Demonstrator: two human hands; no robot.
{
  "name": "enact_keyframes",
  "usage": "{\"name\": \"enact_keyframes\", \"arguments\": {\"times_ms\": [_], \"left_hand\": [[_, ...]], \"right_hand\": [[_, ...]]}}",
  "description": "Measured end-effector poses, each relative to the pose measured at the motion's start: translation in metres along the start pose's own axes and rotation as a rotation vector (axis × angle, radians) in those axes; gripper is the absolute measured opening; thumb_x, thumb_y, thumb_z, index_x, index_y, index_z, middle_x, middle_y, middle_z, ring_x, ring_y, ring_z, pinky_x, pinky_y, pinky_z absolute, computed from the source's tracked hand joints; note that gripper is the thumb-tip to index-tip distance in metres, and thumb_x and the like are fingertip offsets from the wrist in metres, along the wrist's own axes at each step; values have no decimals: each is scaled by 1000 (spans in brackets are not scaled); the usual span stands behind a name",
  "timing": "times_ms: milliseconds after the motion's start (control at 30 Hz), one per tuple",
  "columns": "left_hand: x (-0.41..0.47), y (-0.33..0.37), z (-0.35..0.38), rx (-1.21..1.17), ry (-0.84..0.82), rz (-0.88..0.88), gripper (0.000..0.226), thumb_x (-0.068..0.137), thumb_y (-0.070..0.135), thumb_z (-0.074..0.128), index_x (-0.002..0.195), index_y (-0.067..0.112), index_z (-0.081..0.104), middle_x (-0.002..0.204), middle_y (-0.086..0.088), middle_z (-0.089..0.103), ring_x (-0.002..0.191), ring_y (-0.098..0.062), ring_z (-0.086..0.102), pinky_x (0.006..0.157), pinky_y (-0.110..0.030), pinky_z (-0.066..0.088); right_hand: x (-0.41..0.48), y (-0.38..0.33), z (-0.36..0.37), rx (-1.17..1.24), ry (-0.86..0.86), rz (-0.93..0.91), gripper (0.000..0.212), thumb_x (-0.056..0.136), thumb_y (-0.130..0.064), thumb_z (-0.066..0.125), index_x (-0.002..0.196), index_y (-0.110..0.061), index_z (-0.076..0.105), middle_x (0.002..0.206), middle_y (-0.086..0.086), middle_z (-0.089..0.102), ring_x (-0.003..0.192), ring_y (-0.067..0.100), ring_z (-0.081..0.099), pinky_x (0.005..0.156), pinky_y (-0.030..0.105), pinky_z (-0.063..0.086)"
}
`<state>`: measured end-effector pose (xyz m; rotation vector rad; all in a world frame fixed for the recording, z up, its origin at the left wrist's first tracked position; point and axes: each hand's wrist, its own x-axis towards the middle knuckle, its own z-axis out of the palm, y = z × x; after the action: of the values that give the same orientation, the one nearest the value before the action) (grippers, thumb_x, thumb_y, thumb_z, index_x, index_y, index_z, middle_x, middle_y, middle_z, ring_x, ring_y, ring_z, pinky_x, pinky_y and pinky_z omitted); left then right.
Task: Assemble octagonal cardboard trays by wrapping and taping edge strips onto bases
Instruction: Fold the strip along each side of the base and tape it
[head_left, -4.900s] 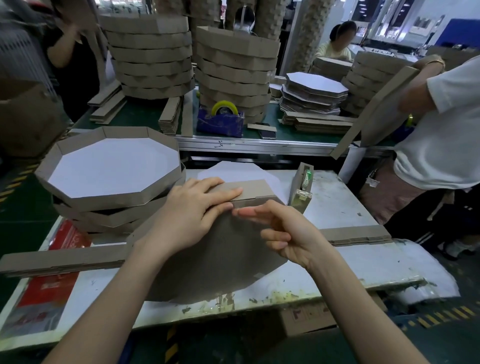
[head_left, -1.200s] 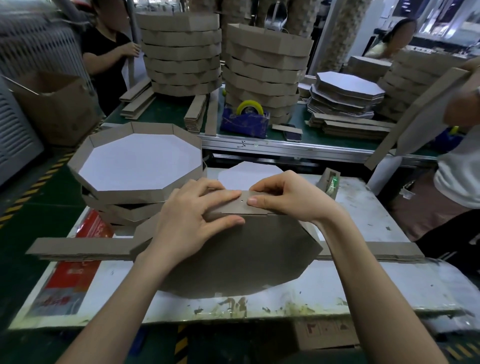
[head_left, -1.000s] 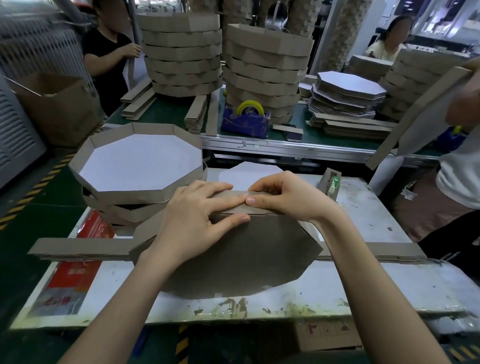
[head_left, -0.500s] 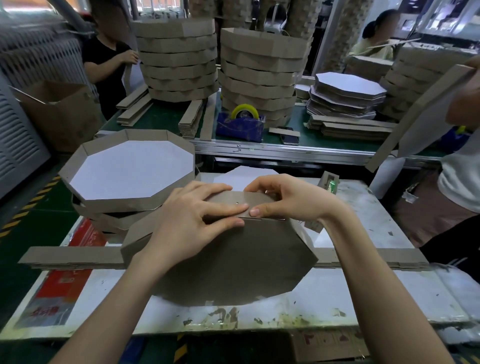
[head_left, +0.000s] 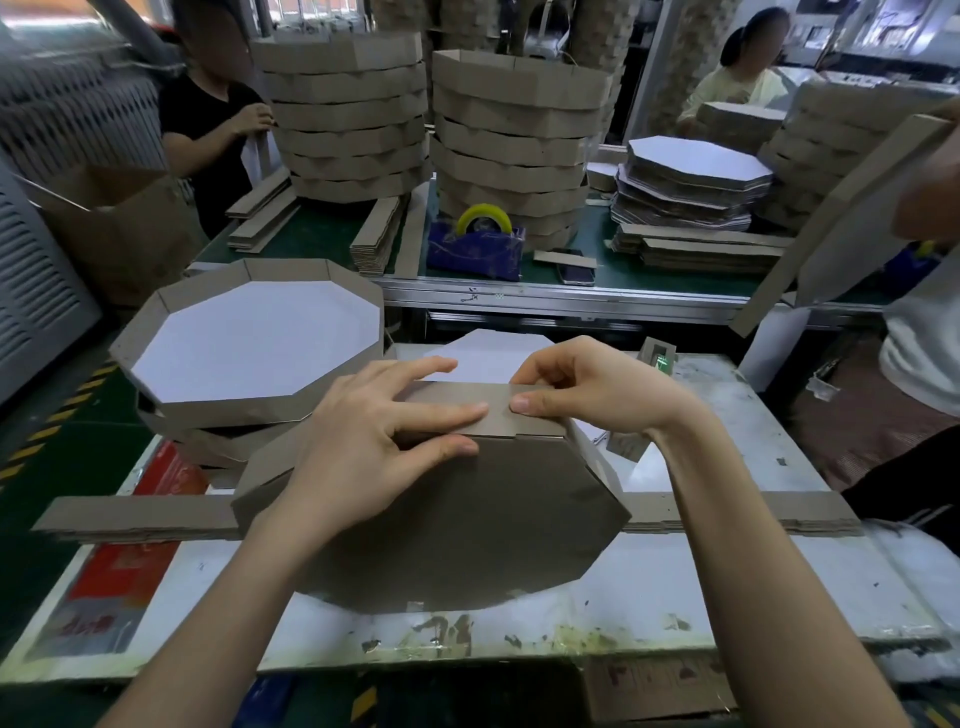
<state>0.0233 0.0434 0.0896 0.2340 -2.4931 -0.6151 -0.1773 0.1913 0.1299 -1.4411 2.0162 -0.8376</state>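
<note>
An octagonal cardboard tray (head_left: 467, 525) stands tilted on the white worktable (head_left: 727, 587), its brown underside toward me. A brown edge strip (head_left: 483, 413) runs around its rim. My left hand (head_left: 374, 447) presses flat on the strip and the top of the base. My right hand (head_left: 587, 387) pinches the strip's top edge with thumb and fingers, just right of my left fingertips. A small tape dispenser (head_left: 657, 358) stands behind my right hand.
Finished trays (head_left: 249, 338) are stacked at the left. Flat strips (head_left: 140, 517) lie across the table. Behind, a green bench (head_left: 322, 239) holds tall tray stacks (head_left: 514, 140), a blue tape dispenser (head_left: 475, 244) and flat bases (head_left: 691, 176). People stand at the left, back right and right.
Since 4.9 s ago my right hand rose onto the strip's top edge. In the last second both hands stay on the joint, fingers shifting slightly; the view drew closer.
</note>
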Motion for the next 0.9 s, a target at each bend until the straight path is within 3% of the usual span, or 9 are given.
{"name": "enact_keyframes", "arguments": {"times_ms": [67, 200, 333, 467, 600, 733, 833, 900], "left_hand": [[-2, -2, -2, 2, -2, 12, 32, 80, 59, 60, 110, 51, 66, 136, 17, 53, 121, -12, 50, 95, -46, 43], [-7, -8, -9, -7, -30, 26, 34, 83, 58, 52, 111, 47, 68, 136, 13, 55, 122, -16, 51, 94, -51, 43], [-12, -10, -13, 13, -58, -9, 33, 86, 58, 49, 114, 49, 65, 134, 14, 57, 120, -15, 51, 93, -49, 43], [-11, -7, -15, -28, -82, -39, 27, 86, 52, 55, 111, 52, 65, 130, 16, 58, 118, -10, 50, 93, -47, 42], [6, 8, -11, -14, -175, -5, 27, 87, 56, 51, 112, 56, 61, 134, 12, 57, 121, -10, 46, 98, -44, 39], [23, 20, 0, 58, -227, 30, 27, 89, 47, 59, 114, 57, 60, 135, 13, 56, 122, -11, 44, 98, -43, 38], [30, 27, 9, 96, -239, 46, 26, 89, 50, 57, 112, 62, 57, 135, 16, 55, 121, -9, 43, 96, -43, 38], [36, 32, 16, 110, -237, 58, 24, 89, 51, 56, 109, 64, 57, 133, 17, 56, 120, -8, 44, 93, -41, 38]], "right_hand": [[1, -2, 4, -22, -2, 3, 17, 92, -23, 70, 101, -9, 73, 84, 7, 72, 72, 8, 58, 72, 29, 47], [7, -4, 13, 0, -32, 6, 15, 93, -22, 68, 101, -9, 71, 72, -12, 63, 62, -2, 52, 63, 14, 40], [13, -7, 16, -37, -66, -2, 18, 93, -27, 69, 102, -11, 72, 69, -14, 62, 63, 0, 52, 63, 15, 39], [14, -5, 15, 5, -102, 19, 18, 93, -30, 67, 101, -15, 73, 78, -10, 69, 72, 7, 60, 70, 21, 46], [19, 6, 10, 76, 11, 66, 21, 94, -38, 64, 98, -20, 75, 94, -2, 75, 92, 17, 69, 84, 31, 55], [29, 35, -3, 226, 270, 154, 13, 97, -29, 63, 98, -21, 74, 94, -4, 73, 93, 9, 67, 73, 22, 58], [37, 83, -15, 352, 506, 375, 17, 99, -25, 58, 107, -17, 71, 115, 5, 67, 110, 22, 60, 81, 32, 58], [39, 120, -17, 249, 462, 562, 25, 101, -25, 54, 120, -16, 66, 127, 8, 62, 111, 27, 55, 84, 39, 50]]}}
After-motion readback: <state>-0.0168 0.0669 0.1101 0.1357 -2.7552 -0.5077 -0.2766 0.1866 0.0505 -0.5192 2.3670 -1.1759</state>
